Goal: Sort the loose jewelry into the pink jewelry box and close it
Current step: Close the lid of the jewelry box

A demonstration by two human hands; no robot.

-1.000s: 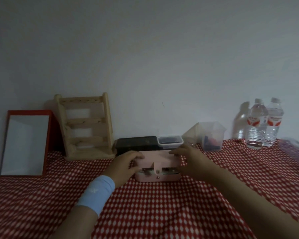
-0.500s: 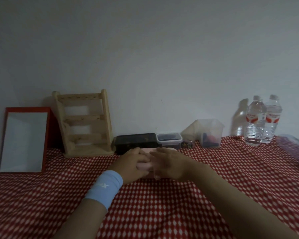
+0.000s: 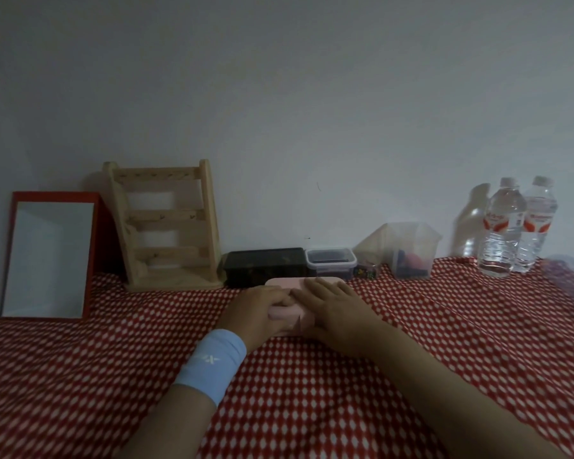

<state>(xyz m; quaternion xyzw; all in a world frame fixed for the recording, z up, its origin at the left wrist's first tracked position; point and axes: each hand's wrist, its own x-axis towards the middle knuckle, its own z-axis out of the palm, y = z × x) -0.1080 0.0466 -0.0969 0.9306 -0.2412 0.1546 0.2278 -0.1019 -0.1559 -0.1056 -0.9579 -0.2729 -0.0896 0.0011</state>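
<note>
Hands cover the closed pink jewelry box [image 3: 284, 314] on the checked desk [image 3: 444, 329]: left hand [image 3: 262, 309] curls its fingers round the left end, right hand [image 3: 332, 306] presses flat on top, fingers straight

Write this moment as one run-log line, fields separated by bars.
box: lid down | left hand: on box | right hand: flat on lid

Plain room in a home, bare white wall [image 3: 279, 94], surface under a red-and-white checked cloth [image 3: 312, 392], red-framed mirror [image 3: 47, 256] and wooden jewelry rack [image 3: 166, 226] against the wall, small plastic storage boxes [image 3: 330, 260], two water bottles [image 3: 504, 233]
</note>
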